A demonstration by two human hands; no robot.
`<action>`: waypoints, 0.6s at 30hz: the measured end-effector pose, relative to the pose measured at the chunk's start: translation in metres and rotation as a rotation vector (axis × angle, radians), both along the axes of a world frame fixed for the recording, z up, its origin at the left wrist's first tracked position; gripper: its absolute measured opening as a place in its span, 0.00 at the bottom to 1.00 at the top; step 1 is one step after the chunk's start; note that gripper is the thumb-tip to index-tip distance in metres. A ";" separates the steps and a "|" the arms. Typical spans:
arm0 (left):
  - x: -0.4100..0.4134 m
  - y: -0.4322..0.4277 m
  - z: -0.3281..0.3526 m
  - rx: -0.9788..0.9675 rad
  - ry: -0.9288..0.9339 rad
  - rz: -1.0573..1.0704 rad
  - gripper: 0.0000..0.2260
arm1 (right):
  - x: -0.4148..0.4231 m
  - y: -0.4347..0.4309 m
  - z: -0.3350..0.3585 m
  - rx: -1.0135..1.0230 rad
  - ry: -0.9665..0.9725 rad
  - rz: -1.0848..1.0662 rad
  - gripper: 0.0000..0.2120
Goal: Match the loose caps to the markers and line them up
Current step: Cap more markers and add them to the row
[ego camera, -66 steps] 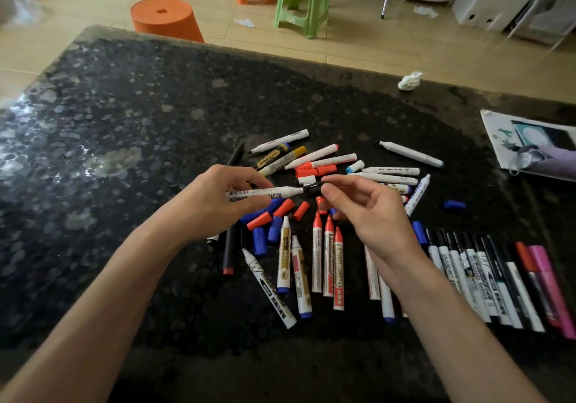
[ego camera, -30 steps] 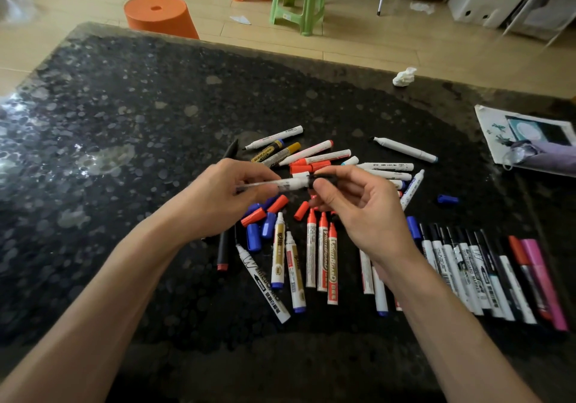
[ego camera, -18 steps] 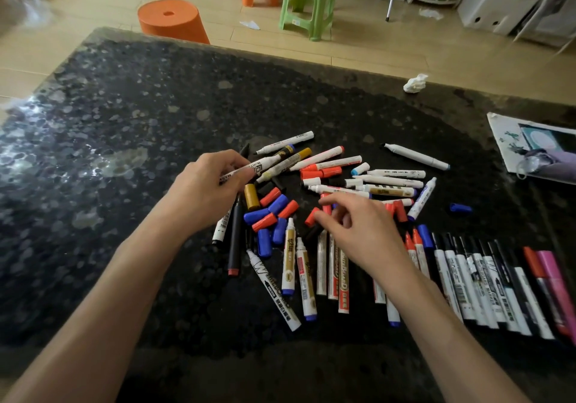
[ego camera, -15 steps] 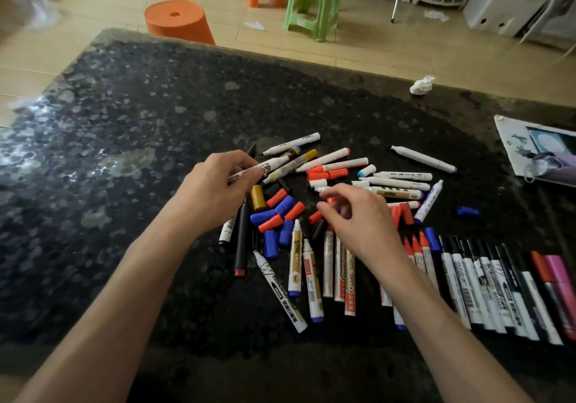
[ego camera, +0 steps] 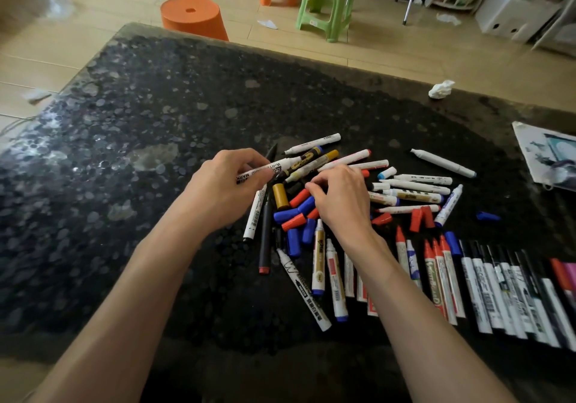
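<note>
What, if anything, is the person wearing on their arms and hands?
Nothing visible: the left hand and right hand are ungloved, with no rings, watch or bracelets, and no sleeve shows up to the picture's edge.

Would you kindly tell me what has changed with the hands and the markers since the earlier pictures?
The right hand let go of the white whiteboard marker and moved down onto the pile of loose red and blue plastic caps, fingers curled; whether it pinches a cap is hidden. The left hand still grips that marker. The lined-up row of capped markers on the right stayed put.
</note>
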State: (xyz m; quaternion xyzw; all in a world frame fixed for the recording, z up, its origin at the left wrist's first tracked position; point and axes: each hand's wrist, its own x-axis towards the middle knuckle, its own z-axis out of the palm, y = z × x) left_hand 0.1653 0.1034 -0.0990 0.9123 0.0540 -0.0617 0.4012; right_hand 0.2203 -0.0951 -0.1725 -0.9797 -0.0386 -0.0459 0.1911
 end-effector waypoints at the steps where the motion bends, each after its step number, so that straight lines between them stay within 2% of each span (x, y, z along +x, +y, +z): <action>1: -0.001 0.001 0.000 0.000 -0.002 -0.002 0.09 | -0.001 0.000 0.001 -0.011 0.008 0.005 0.09; 4: -0.002 0.003 -0.001 -0.002 -0.005 -0.006 0.09 | -0.007 -0.004 0.006 0.017 0.020 0.011 0.09; 6: -0.003 0.003 -0.002 0.004 -0.003 -0.023 0.09 | -0.011 -0.009 0.014 0.154 0.046 0.022 0.10; 9: -0.003 0.003 -0.004 0.007 0.023 -0.068 0.08 | -0.020 -0.021 0.028 0.397 0.117 0.102 0.16; 12: -0.002 0.000 -0.006 0.005 0.043 -0.124 0.07 | -0.038 -0.036 0.039 0.562 0.152 0.140 0.13; 15: -0.002 -0.007 -0.005 -0.007 0.047 -0.189 0.08 | -0.059 -0.053 0.049 0.730 0.202 0.085 0.10; 18: -0.002 -0.017 -0.006 -0.024 0.036 -0.266 0.06 | -0.074 -0.072 0.057 0.712 0.191 0.119 0.13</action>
